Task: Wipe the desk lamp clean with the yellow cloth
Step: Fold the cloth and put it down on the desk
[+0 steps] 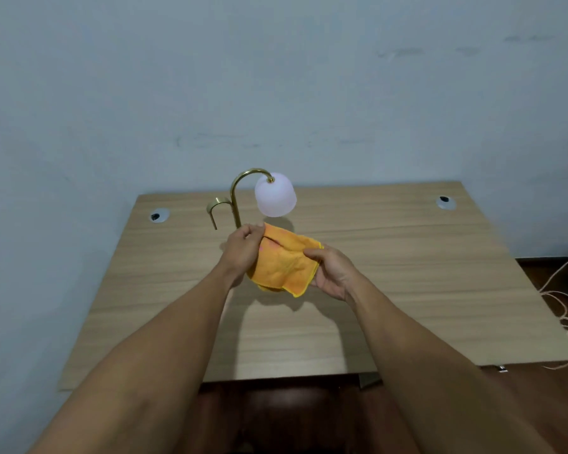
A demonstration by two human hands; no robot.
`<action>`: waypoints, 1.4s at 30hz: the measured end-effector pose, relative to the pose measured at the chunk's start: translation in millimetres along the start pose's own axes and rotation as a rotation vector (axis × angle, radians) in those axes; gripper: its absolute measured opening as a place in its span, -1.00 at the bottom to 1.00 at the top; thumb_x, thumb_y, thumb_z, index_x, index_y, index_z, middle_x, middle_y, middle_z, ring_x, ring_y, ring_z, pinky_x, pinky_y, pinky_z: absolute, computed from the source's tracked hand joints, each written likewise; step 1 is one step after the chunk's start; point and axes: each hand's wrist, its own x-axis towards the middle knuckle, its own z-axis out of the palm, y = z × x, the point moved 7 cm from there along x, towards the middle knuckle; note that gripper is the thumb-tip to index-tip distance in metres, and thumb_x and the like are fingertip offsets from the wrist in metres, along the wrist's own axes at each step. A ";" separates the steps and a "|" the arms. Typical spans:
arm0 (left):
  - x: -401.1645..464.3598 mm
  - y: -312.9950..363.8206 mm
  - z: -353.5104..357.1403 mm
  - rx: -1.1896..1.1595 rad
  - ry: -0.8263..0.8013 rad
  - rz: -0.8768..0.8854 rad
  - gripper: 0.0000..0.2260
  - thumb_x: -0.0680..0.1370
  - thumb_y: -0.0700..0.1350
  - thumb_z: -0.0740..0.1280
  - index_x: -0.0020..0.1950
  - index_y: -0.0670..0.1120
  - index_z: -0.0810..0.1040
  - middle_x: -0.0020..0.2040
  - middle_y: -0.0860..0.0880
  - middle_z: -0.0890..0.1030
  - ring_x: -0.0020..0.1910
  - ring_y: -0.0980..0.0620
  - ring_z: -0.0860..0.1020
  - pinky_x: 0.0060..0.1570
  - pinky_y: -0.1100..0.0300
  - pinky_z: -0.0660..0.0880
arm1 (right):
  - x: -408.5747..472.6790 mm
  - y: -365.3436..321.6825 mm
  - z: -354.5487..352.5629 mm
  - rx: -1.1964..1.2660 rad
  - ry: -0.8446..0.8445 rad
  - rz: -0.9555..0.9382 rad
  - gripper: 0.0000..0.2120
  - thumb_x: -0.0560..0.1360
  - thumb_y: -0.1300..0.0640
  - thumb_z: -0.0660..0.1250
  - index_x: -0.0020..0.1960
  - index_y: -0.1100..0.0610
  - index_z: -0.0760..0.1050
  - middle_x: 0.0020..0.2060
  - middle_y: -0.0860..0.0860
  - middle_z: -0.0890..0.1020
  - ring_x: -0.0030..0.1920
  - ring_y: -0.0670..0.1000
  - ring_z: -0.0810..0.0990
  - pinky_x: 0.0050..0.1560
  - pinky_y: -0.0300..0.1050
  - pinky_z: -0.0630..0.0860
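Now we hold the soft yellow cloth (pixel 284 265) in both hands, left hand (pixel 243 249) and right hand (pixel 333 270) pinching it, just before the desk lamp (pixel 236 201). Its white shade (pixel 275 195) looks breakable, so we should steady the gold stem.

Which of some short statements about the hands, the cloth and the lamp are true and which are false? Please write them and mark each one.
1. Both hands hold the yellow cloth. True: the left hand grips its far corner, the right hand its near edge.
2. The cloth lies flat on the desk. False: it is held up above the desk.
3. The desk lamp has a white shade on a curved gold arm. True.
4. The cloth is pressed against the lamp shade. False: it is below the shade and apart from it.
5. The lamp stands at the near edge of the desk. False: it stands toward the far side.
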 end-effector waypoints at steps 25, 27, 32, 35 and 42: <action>-64.6 -88.6 223.2 -0.030 -0.267 -0.429 -0.82 0.68 -0.02 0.27 0.16 -0.07 0.58 0.01 -0.11 0.65 -0.11 -0.07 0.59 -0.07 0.11 0.45 | -67.1 -44.8 -211.1 -0.415 0.187 -0.078 -0.84 0.69 0.25 0.25 0.18 0.10 0.56 -0.06 0.06 0.68 -0.07 0.02 0.66 -0.13 -0.17 0.61; -65.3 -98.1 240.6 -0.021 -0.282 -0.414 -0.77 0.72 0.01 0.18 0.31 -0.05 0.49 0.14 -0.09 0.64 -0.03 -0.04 0.60 -0.14 0.13 0.51 | -69.0 -36.4 -233.1 -0.454 0.215 -0.040 -0.77 0.71 0.17 0.24 0.35 0.08 0.50 0.11 0.07 0.67 0.10 0.07 0.65 0.05 -0.10 0.63; -65.1 -121.6 286.8 0.037 -0.336 -0.387 -0.71 0.73 0.07 0.11 0.41 0.00 0.37 0.30 -0.15 0.57 0.08 -0.08 0.59 -0.03 0.01 0.58 | -73.6 -27.6 -290.6 -0.673 0.335 -0.027 -0.56 0.69 0.04 0.28 0.54 0.09 0.38 0.44 0.02 0.49 0.42 0.10 0.48 0.46 0.17 0.44; -66.8 -134.2 310.3 0.066 -0.348 -0.424 -0.75 0.73 0.08 0.09 0.34 0.03 0.39 0.25 -0.19 0.57 -0.03 -0.07 0.56 -0.13 0.08 0.52 | -78.0 -23.8 -314.7 -0.641 0.364 -0.010 -0.82 0.66 0.18 0.29 0.20 0.12 0.61 0.22 0.18 0.66 0.26 0.22 0.63 0.30 0.26 0.57; -63.4 -149.2 336.8 0.102 -0.266 -0.441 -0.78 0.73 0.02 0.12 0.32 -0.03 0.37 0.18 -0.16 0.56 -0.10 -0.06 0.56 -0.36 0.13 0.61 | -78.8 -30.6 -346.6 -0.822 0.454 -0.023 -0.70 0.59 0.29 0.32 0.30 0.16 0.58 0.20 0.17 0.66 0.22 0.17 0.61 0.19 0.04 0.54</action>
